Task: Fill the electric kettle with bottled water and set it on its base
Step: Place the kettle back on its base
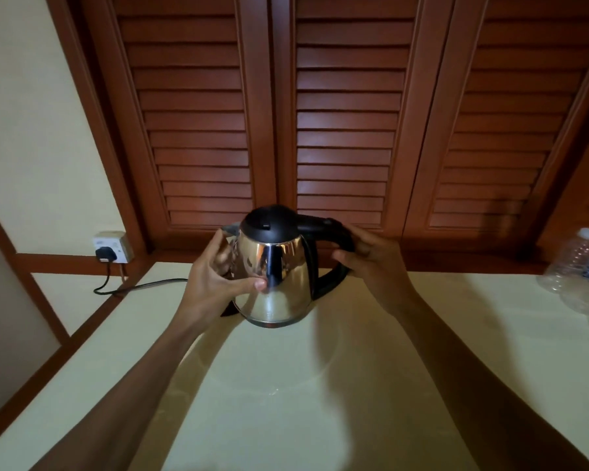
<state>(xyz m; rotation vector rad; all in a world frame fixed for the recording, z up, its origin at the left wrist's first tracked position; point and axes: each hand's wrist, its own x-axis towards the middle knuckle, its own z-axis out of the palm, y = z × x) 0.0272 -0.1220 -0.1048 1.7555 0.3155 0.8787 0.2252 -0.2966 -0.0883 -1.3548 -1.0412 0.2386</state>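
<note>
The polished steel electric kettle with a black lid and black handle (275,277) is being held near the back of the cream countertop (286,385), its lid closed. The handle is being gripped by the right hand (364,256), fingers curled round it, while the steel body is being steadied by the left hand (215,280), fingers curved against it and the thumb pressed on the front. The kettle is probably being seated on its base; next, a level lowering and release would be called for. The base is mostly being hidden: only a dark sliver shows beneath the left hand. Whether the kettle is filled cannot be told. A black cord (143,287) is being led to the wall socket (111,248). Clear plastic bottles (578,266) are being cut off at the right edge.
</note>
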